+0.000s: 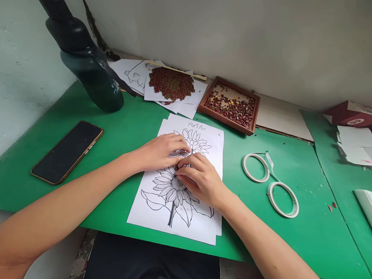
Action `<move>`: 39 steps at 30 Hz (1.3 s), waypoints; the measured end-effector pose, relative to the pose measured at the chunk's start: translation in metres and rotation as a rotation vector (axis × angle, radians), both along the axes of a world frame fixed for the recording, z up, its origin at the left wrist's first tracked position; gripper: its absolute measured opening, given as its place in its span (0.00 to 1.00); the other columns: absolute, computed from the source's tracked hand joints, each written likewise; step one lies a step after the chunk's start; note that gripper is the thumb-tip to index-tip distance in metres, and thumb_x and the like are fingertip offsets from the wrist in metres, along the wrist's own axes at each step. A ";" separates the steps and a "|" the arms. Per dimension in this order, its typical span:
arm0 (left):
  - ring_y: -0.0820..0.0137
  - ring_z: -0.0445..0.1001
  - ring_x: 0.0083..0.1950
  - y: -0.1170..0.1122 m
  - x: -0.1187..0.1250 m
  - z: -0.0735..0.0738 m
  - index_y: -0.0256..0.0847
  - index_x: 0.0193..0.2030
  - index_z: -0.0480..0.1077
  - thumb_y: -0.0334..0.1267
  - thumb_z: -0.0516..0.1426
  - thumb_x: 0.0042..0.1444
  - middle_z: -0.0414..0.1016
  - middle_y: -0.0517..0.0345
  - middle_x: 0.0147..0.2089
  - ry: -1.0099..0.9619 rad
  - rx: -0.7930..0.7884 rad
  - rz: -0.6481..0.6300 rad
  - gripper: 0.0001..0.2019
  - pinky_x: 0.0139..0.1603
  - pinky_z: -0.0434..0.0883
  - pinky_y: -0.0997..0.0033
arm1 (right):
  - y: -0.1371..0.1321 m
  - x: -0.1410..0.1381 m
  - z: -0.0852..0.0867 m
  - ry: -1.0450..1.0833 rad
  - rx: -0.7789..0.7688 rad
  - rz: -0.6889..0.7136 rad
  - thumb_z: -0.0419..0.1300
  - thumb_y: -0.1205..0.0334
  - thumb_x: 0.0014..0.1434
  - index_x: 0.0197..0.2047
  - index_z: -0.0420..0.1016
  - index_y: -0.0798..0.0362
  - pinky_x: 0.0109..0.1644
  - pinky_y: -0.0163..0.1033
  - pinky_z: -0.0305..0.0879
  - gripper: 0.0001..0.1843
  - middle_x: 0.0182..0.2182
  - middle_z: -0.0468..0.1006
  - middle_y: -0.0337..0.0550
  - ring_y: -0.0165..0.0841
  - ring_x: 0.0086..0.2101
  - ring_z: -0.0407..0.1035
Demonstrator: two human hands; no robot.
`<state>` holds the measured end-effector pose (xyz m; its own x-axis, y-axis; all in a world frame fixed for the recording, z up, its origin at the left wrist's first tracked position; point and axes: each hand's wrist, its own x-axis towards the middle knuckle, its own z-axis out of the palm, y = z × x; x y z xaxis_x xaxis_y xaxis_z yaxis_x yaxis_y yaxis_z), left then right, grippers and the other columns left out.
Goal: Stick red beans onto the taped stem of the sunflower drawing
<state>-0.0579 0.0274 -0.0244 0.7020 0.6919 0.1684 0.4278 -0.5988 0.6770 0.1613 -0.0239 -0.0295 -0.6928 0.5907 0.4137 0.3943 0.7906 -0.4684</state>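
Closest to the body, the sunflower sheet lies directly under both hands on the green table. Its long axis runs away from the person, with the far end leaning slightly right. The right hand rests palm down over the lower bloom, a little nearer the body. The left hand comes in from the left and lies flat just beyond it. Their curled fingertips meet between the two printed flower heads. Whether they pinch something small there or only press on the paper cannot be told.

Right of the right hand, apart from the sheet, lie two tape rings joined by a loose strip. Well to the left of the left hand, a dark phone lies face up. Beyond the hands sits a wooden tray of reddish beans, and left of it a sheet covered in seeds. A dark bottle stands far left, beyond the phone.
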 end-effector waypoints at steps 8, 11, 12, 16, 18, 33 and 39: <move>0.62 0.74 0.56 0.000 -0.001 -0.001 0.44 0.54 0.75 0.37 0.59 0.68 0.77 0.54 0.53 0.014 0.018 -0.009 0.10 0.56 0.72 0.60 | -0.001 0.002 0.002 0.060 -0.004 -0.020 0.59 0.70 0.67 0.45 0.75 0.49 0.45 0.49 0.70 0.07 0.44 0.80 0.46 0.39 0.42 0.69; 0.62 0.74 0.56 0.000 -0.001 -0.002 0.44 0.54 0.75 0.37 0.59 0.68 0.77 0.53 0.53 0.009 0.024 -0.012 0.10 0.56 0.71 0.59 | -0.002 0.003 0.005 0.084 -0.013 0.002 0.59 0.71 0.64 0.43 0.75 0.48 0.45 0.50 0.69 0.09 0.44 0.80 0.46 0.40 0.41 0.69; 0.62 0.74 0.56 0.000 -0.001 -0.002 0.44 0.54 0.75 0.37 0.59 0.68 0.77 0.54 0.53 0.009 0.026 -0.010 0.10 0.56 0.71 0.59 | -0.002 0.003 0.006 0.077 -0.013 0.019 0.59 0.71 0.63 0.43 0.75 0.48 0.45 0.50 0.68 0.09 0.44 0.79 0.46 0.40 0.42 0.69; 0.62 0.74 0.56 0.000 -0.001 -0.001 0.44 0.54 0.75 0.36 0.59 0.68 0.77 0.54 0.54 0.014 0.028 -0.006 0.10 0.57 0.71 0.59 | -0.002 0.003 0.006 0.045 -0.010 0.069 0.59 0.71 0.62 0.42 0.77 0.48 0.46 0.51 0.68 0.10 0.46 0.79 0.47 0.41 0.42 0.69; 0.62 0.74 0.57 -0.001 -0.001 0.000 0.44 0.54 0.75 0.36 0.59 0.68 0.77 0.53 0.54 0.015 0.026 -0.006 0.10 0.57 0.71 0.59 | -0.001 0.003 0.006 0.044 -0.007 0.067 0.59 0.71 0.62 0.42 0.78 0.48 0.46 0.51 0.68 0.10 0.46 0.79 0.47 0.41 0.43 0.69; 0.62 0.74 0.56 -0.002 -0.001 0.000 0.44 0.54 0.75 0.37 0.58 0.69 0.77 0.54 0.54 0.026 0.022 -0.002 0.09 0.57 0.70 0.60 | -0.002 0.002 0.005 -0.002 0.037 0.018 0.60 0.70 0.62 0.40 0.77 0.48 0.48 0.51 0.66 0.08 0.47 0.80 0.45 0.41 0.44 0.69; 0.62 0.74 0.56 -0.002 -0.001 0.002 0.45 0.55 0.75 0.38 0.58 0.69 0.77 0.53 0.54 0.035 0.006 0.001 0.10 0.56 0.71 0.59 | -0.002 0.002 0.006 0.004 0.009 -0.017 0.60 0.70 0.61 0.41 0.76 0.46 0.52 0.54 0.66 0.09 0.49 0.80 0.43 0.42 0.46 0.69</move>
